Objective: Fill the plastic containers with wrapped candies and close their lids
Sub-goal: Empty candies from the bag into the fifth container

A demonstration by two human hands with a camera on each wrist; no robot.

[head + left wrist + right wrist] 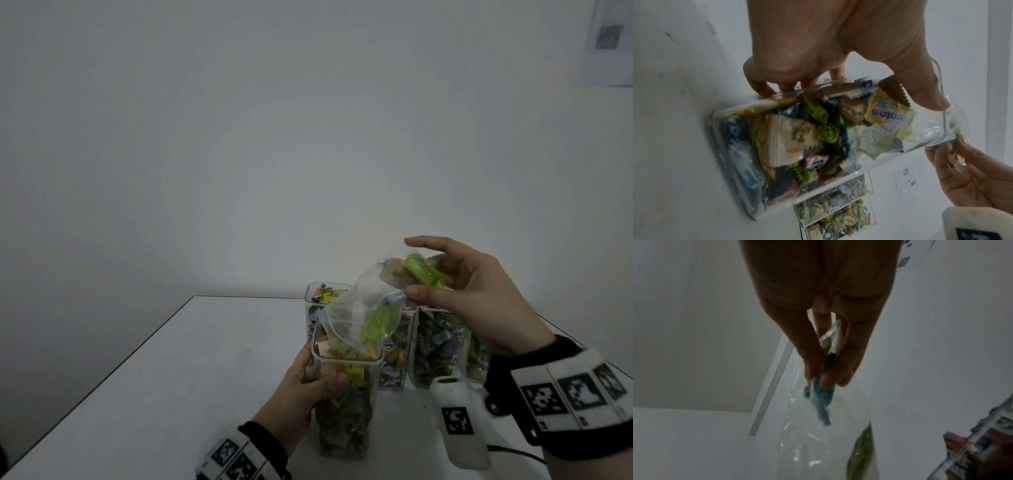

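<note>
The left hand (pixel 301 390) has its fingers (pixel 764 87) and thumb curled round the near clear plastic container (pixel 346 404), which stands lidless on the white worktop (pixel 191 370), nearly full of wrapped candies (pixel 818 133). Above its mouth the right hand (pixel 479 301) pinches a tilted clear plastic bag (pixel 359 315) between thumb and fingers (pixel 809 360); green-wrapped candies (pixel 376 322) lie inside it. More candy-filled containers (pixel 438 342) stand just behind.

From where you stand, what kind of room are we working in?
Probably a bare recording setup, not a kitchen or shop: a plain white table against an empty white wall, a printed code sheet taped up, and tracking-marker wristbands.
</note>
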